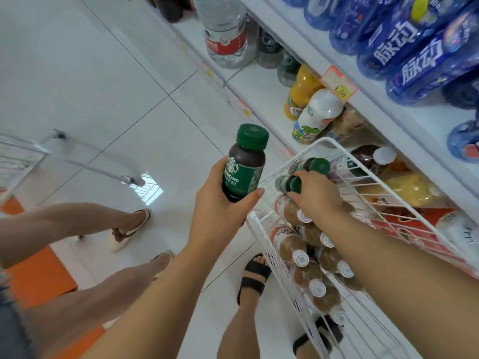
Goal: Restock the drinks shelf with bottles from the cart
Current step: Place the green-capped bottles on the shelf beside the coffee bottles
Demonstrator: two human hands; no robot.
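- Your bare right forearm (404,257) fills the lower right, reaching down into the white wire cart basket (261,229).
- Your right hand (317,195) is curled over two dark, green-capped coffee bottles (293,183) lying on their sides at the far end of the basket; the fingers touch their caps, but you cannot tell whether the grip has closed.
- Your left hand (220,206) is wrapped firmly around the lower half of an upright dark coffee bottle with a green cap and green label (245,167), held just left of the basket rim, above the floor.
- Nearer you in the basket lie brown, white-capped bottles (308,257), heaped on their sides.
- Beyond the basket, the white drinks shelf (298,29) holds a white bottle (318,115), an orange juice bottle (300,92) and a large clear water jug (225,35); blue bottles (414,45) fill the tier above.
- A second person's legs (108,255) stand on the white tiled floor (103,73) to your left.
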